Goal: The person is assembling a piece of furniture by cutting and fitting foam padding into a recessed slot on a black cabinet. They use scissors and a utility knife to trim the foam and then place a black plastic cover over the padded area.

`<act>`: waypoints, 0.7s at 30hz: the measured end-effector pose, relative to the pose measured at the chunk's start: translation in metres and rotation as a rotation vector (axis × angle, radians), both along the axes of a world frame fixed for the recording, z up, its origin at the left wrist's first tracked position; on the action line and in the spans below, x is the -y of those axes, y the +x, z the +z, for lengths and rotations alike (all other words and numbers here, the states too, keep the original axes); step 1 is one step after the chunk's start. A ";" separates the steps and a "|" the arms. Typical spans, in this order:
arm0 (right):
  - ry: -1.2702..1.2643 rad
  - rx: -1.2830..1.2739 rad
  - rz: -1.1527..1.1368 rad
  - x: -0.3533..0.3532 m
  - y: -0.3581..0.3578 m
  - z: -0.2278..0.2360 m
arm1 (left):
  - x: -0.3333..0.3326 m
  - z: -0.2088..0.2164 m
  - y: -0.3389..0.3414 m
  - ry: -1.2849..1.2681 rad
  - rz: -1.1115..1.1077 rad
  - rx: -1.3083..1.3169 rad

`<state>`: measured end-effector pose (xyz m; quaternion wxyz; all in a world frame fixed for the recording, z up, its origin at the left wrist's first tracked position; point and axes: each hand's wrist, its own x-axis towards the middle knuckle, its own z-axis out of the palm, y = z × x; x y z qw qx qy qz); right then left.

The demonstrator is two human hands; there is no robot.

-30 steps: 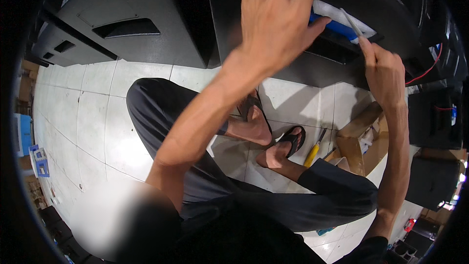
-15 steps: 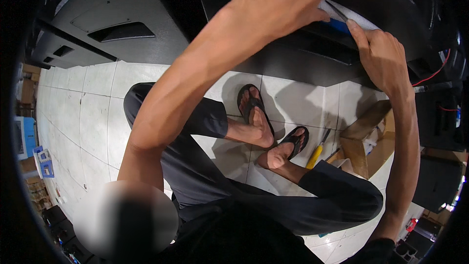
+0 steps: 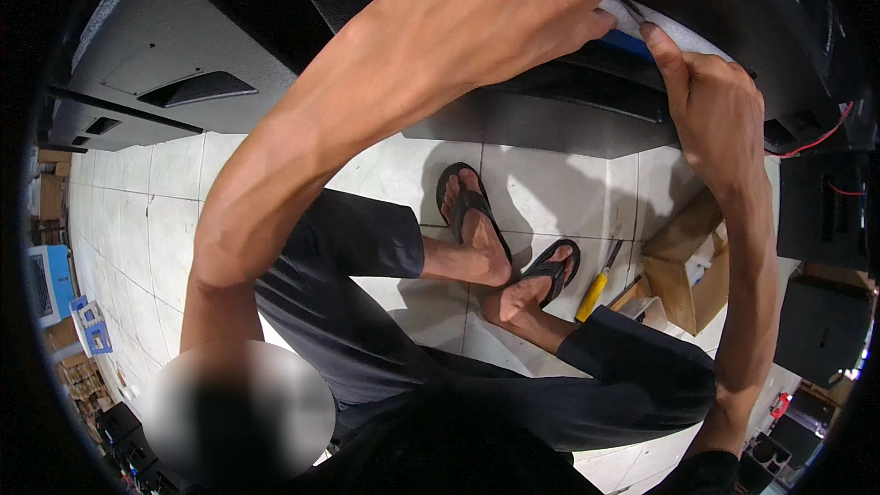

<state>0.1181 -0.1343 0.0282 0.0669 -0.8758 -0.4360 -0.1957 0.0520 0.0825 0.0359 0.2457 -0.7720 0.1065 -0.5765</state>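
Both bare hands are up at a large black cabinet [image 3: 559,124] in front of me. My left hand [image 3: 513,9] reaches across its top, back of the hand toward me. The thumb tip rests by a white soft-looking sheet [image 3: 697,41] and a blue strip [image 3: 632,44]; its other fingers are hidden. To the right, my right hand [image 3: 720,115] is closed, its thumb pressed on a thin dark pointed tool [image 3: 631,9] that lies over the white sheet. What its curled fingers hold underneath cannot be seen.
On the tiled floor by my sandalled feet lie a yellow-handled screwdriver-like tool [image 3: 594,295] and an open cardboard box [image 3: 683,266]. Another black cabinet [image 3: 174,46] stands at the left. A red wire [image 3: 820,139] hangs at the right.
My view has shifted slightly, and my left forearm sits farther left and lower. Both hands stay at the white sheet; the right thumb has moved a little up along the pointed tool.
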 end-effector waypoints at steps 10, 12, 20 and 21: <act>-0.081 -0.144 -0.274 -0.019 -0.018 0.017 | 0.016 0.007 -0.017 -0.110 -0.079 -0.117; -0.077 -0.193 -0.306 -0.019 -0.022 0.018 | 0.022 0.009 -0.017 -0.136 -0.104 -0.136; 0.003 -0.238 -0.212 -0.018 -0.038 0.030 | 0.014 0.012 -0.024 -0.275 0.020 -0.263; -0.019 -0.271 -0.179 -0.014 -0.043 0.037 | 0.013 0.014 -0.025 -0.268 0.025 -0.280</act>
